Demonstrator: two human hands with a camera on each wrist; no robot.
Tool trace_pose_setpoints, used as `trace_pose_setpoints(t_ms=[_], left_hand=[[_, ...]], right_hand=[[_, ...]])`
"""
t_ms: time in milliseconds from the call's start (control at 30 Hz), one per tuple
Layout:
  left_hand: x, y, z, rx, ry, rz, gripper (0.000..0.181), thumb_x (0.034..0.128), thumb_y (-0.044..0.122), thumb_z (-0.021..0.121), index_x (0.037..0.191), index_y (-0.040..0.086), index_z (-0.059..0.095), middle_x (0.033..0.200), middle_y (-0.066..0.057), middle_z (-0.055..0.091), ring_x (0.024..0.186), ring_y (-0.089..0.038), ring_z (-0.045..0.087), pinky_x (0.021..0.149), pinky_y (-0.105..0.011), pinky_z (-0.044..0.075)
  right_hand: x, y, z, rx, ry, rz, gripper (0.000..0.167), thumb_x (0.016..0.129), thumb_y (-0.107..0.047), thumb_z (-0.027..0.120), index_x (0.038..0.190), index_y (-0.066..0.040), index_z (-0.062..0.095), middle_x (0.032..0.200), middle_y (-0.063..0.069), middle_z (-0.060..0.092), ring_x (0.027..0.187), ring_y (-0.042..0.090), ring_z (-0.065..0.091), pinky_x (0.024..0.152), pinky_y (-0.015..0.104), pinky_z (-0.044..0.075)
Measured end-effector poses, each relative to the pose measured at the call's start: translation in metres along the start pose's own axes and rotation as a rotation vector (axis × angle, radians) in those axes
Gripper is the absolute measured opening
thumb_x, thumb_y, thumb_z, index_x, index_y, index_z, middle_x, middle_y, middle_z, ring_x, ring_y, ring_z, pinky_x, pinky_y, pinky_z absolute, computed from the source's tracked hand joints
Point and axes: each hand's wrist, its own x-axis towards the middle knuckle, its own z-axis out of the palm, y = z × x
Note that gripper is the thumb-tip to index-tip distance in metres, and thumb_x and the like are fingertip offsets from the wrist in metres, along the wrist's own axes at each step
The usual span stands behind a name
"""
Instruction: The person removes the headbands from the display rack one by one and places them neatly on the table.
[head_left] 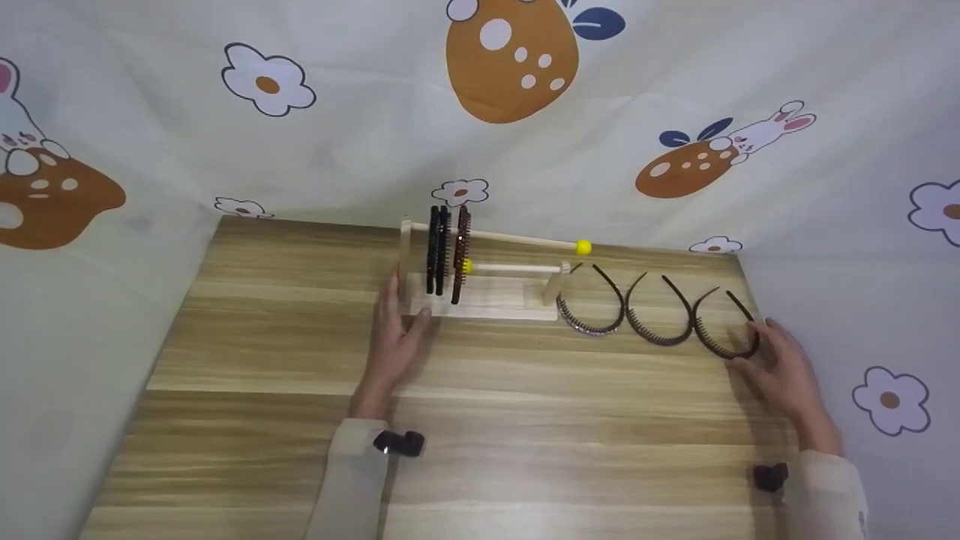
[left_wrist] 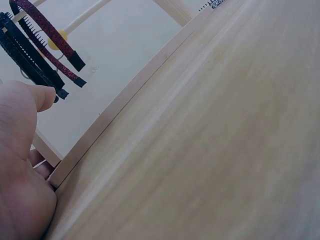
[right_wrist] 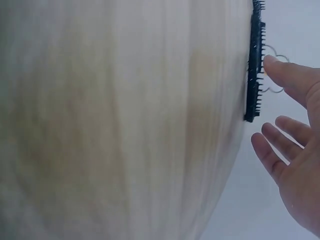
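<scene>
Head view, left to right: pale cloth (head_left: pixel 360 142) printed with rabbits and flowers behind and to both sides of the wood-grain table (head_left: pixel 562 420). Left sleeve (head_left: pixel 349 472), black device (head_left: pixel 400 443) at wrist. Left hand (head_left: pixel 394 337) at left end of wooden rack (head_left: pixel 495 295), near back edge of table; thumb in front, fingers round outer side. Left wrist view: thumb raised by the dark bands, fingertips behind base corner; hand spread, touching the rack, not pinching; how firmly it presses, cannot tell. On upper rod (head_left: pixel 517 239), yellow-ball end pointing right: two black headbands (head_left: pixel 432 251), then reddish headband (head_left: pixel 460 255). Lower rod (head_left: pixel 517 268) runs left from right post, its yellow ball beside the reddish one. Right of rack, three dark toothed headbands lie in a row, open ends away from person: glittery headband (head_left: pixel 592 331) next to base, middle headband (head_left: pixel 664 343), rightmost headband (head_left: pixel 724 354). Right hand (head_left: pixel 784 371) at the rightmost: thumb and fingers wide apart, right wrist view, nothing gripped; contact unclear. Right sleeve (head_left: pixel 829 487) below.
</scene>
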Motion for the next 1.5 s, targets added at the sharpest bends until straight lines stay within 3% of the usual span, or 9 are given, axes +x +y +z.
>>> trace_pose_setpoints(t_ms=[133,233,300,367,567,833,1067,1300,1500], left_hand=[[0.000,0.000,0.000,-0.002,-0.002,-0.012,0.086,0.1116,0.028,0.067,0.178,0.013,0.014,0.182,-0.021,0.014,0.158,-0.050,0.031,0.127,-0.080,0.024],[0.000,0.001,0.000,-0.009,-0.001,-0.019,0.086,0.1120,0.028,0.066,0.178,0.014,0.014,0.182,-0.021,0.015,0.157,-0.051,0.033,0.126,-0.081,0.025],[-0.001,0.003,0.000,-0.009,0.000,-0.025,0.085,0.1123,0.028,0.066,0.179,0.014,0.014,0.182,-0.022,0.015,0.156,-0.053,0.034,0.124,-0.083,0.025],[-0.001,0.004,0.000,-0.006,-0.002,-0.030,0.085,0.1123,0.028,0.066,0.179,0.015,0.014,0.182,-0.022,0.015,0.156,-0.054,0.034,0.123,-0.085,0.024],[-0.001,0.002,0.001,0.006,-0.008,-0.030,0.087,0.1120,0.028,0.067,0.179,0.016,0.013,0.184,-0.020,0.010,0.160,-0.052,0.028,0.125,-0.084,0.022],[-0.001,0.002,0.001,-0.025,-0.002,-0.020,0.085,0.1120,0.027,0.067,0.179,0.018,0.015,0.182,-0.021,0.016,0.156,-0.053,0.035,0.123,-0.084,0.027],[-0.002,0.002,0.001,-0.015,0.004,-0.020,0.084,0.1122,0.025,0.066,0.178,0.018,0.015,0.182,-0.024,0.016,0.155,-0.056,0.036,0.122,-0.085,0.027],[-0.004,0.006,-0.001,0.006,-0.007,-0.045,0.085,0.1128,0.028,0.064,0.179,0.013,0.013,0.183,-0.023,0.015,0.161,-0.054,0.028,0.125,-0.084,0.021],[-0.005,0.006,0.000,-0.004,-0.013,-0.069,0.086,0.1127,0.030,0.065,0.179,0.014,0.013,0.183,-0.023,0.014,0.161,-0.053,0.027,0.126,-0.083,0.020]], right_hand=[[-0.001,-0.013,0.001,0.028,0.026,0.007,0.065,0.094,0.002,0.083,0.152,0.010,0.055,0.166,0.043,0.037,0.149,0.070,0.034,0.125,0.078,0.029],[0.001,-0.024,0.005,0.012,0.063,-0.034,0.062,0.094,0.000,0.085,0.150,0.008,0.060,0.164,0.039,0.044,0.146,0.064,0.043,0.115,0.045,0.048],[0.001,-0.031,0.009,-0.002,0.091,-0.068,0.060,0.093,0.002,0.086,0.148,0.006,0.063,0.162,0.037,0.049,0.143,0.060,0.049,0.099,0.024,0.046],[0.000,-0.036,0.014,-0.006,0.115,-0.096,0.059,0.093,0.003,0.086,0.147,0.005,0.064,0.160,0.036,0.051,0.141,0.059,0.051,0.088,0.017,0.042],[-0.001,-0.054,0.025,0.057,0.231,-0.123,0.057,0.090,0.008,0.087,0.144,0.004,0.068,0.153,0.033,0.060,0.139,0.055,0.054,0.095,0.015,0.039],[0.000,-0.086,0.032,0.137,0.309,-0.168,0.058,0.088,0.014,0.085,0.143,0.003,0.070,0.150,0.028,0.064,0.131,-0.011,0.048,0.089,0.016,0.045],[0.000,-0.111,0.036,0.201,0.353,-0.156,0.054,0.090,0.014,0.084,0.141,0.001,0.073,0.144,0.024,0.069,0.122,-0.007,0.057,0.085,0.026,0.049],[-0.001,-0.140,0.044,0.337,0.361,-0.064,0.046,0.094,0.012,0.082,0.138,0.002,0.074,0.132,0.006,0.072,0.108,-0.001,0.065,0.078,0.011,0.052],[-0.002,-0.162,0.053,0.430,0.355,-0.093,0.044,0.094,0.015,0.079,0.137,0.005,0.073,0.121,-0.011,0.069,0.105,0.005,0.065,0.075,0.011,0.051]])
